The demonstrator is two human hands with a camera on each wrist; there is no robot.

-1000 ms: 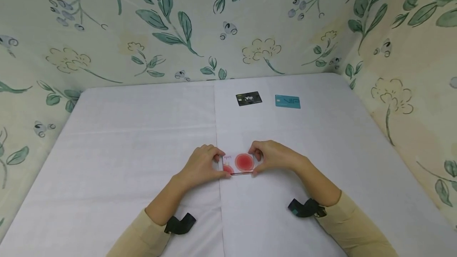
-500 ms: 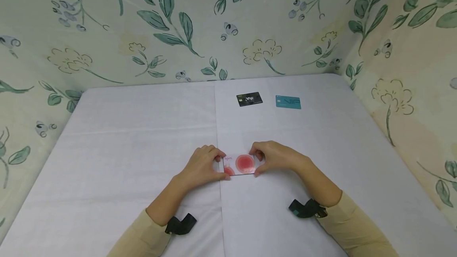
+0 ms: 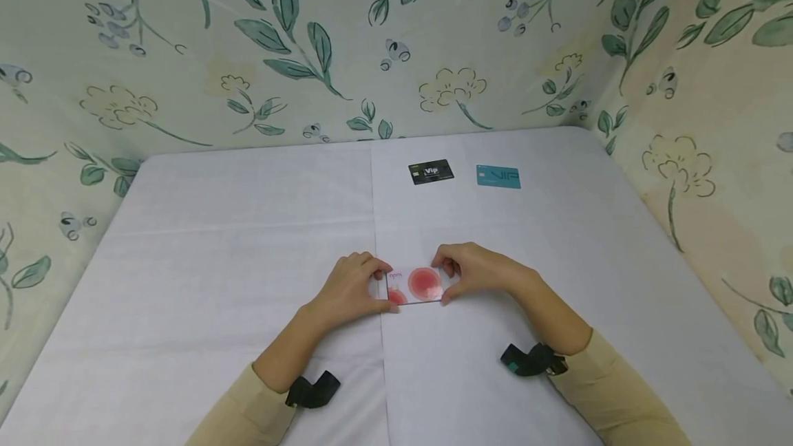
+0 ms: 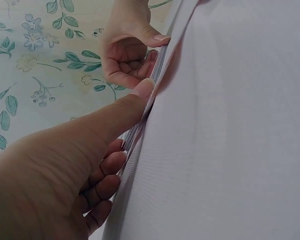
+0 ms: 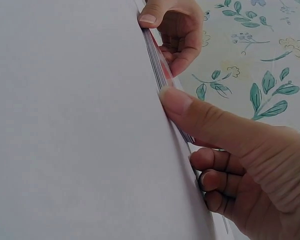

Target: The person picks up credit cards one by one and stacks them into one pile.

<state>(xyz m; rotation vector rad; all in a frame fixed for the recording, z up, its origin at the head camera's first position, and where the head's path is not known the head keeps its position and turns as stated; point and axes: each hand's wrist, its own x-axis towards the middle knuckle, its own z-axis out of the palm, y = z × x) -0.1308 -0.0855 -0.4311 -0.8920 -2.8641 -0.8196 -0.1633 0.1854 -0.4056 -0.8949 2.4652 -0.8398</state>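
A small stack of cards [image 3: 414,285] lies on the white cloth, its top card white with red-pink circles and small lettering. My left hand [image 3: 354,284] grips the stack's left end, thumb at the near corner and fingers at the far one. At the opposite end, my right hand [image 3: 476,271] pinches the corners the same way. Several layered card edges [image 5: 154,59] show between the two thumbs in the right wrist view. From the left wrist, the same layered edges [image 4: 161,59] appear as thin stripes, lying nearly flush.
A black "Vip" card [image 3: 431,172] and a blue-green "VIP" card [image 3: 498,177] lie side by side beyond the hands, toward the back edge. White cloth [image 3: 248,239] covers the table. Leaf-patterned fabric [image 3: 297,47] rises behind it and at both sides.
A second ago a lower card edge stuck out along the stack's near side; now that side looks even. The right thumb has shifted very slightly. Both hands keep their grip.
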